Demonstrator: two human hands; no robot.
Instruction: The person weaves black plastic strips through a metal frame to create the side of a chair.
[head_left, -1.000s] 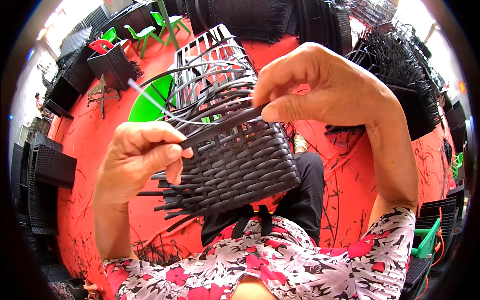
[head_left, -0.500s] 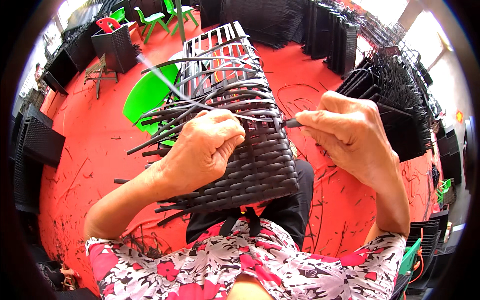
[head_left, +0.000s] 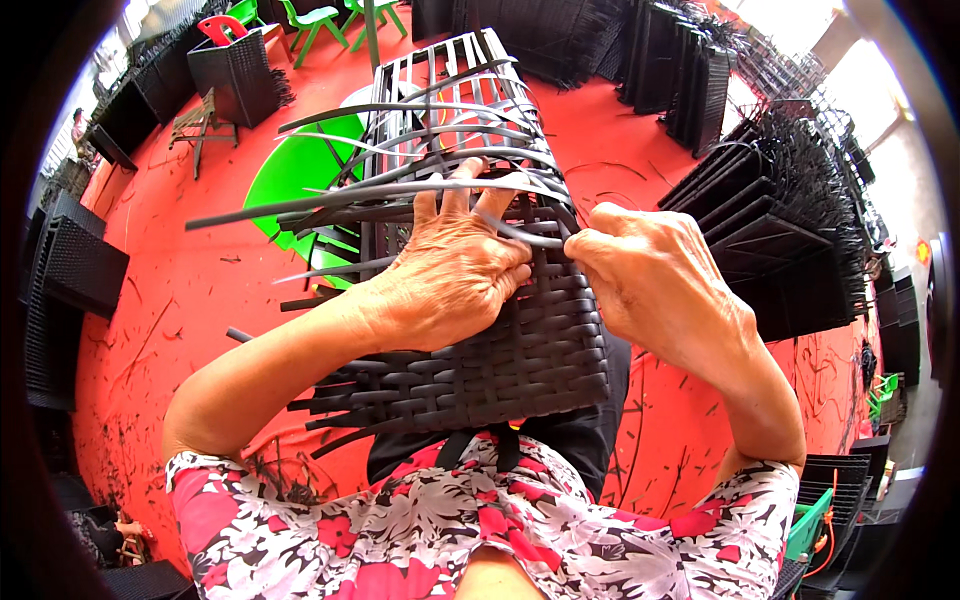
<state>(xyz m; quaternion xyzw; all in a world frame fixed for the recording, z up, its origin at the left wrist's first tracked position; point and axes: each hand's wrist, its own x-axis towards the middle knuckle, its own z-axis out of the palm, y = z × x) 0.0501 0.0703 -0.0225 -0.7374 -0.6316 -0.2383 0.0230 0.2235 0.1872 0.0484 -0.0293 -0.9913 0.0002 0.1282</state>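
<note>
A half-woven black wicker panel (head_left: 530,345) on a slatted metal frame (head_left: 480,45) rests over my lap. Its lower part is tightly woven; above that, long loose strips (head_left: 300,203) cross the bars and jut out to the left. My left hand (head_left: 445,265) lies on the weave with its fingers spread among the strips. One grey-black strip (head_left: 532,238) curves past its fingers toward the panel's right edge. There my right hand (head_left: 645,265) pinches the strip's end, which its fingertips mostly hide.
A green plastic chair (head_left: 285,180) stands behind the panel on the red floor (head_left: 150,330), which is littered with strip scraps. Stacked black woven panels (head_left: 770,220) stand at the right. At the far left are a small wooden stool (head_left: 203,125) and a black woven box (head_left: 235,85).
My left hand has loosened from a pinch and spread its fingers over the strips. My right hand has moved left to the panel's edge. The pale strip no longer sticks up at upper left.
</note>
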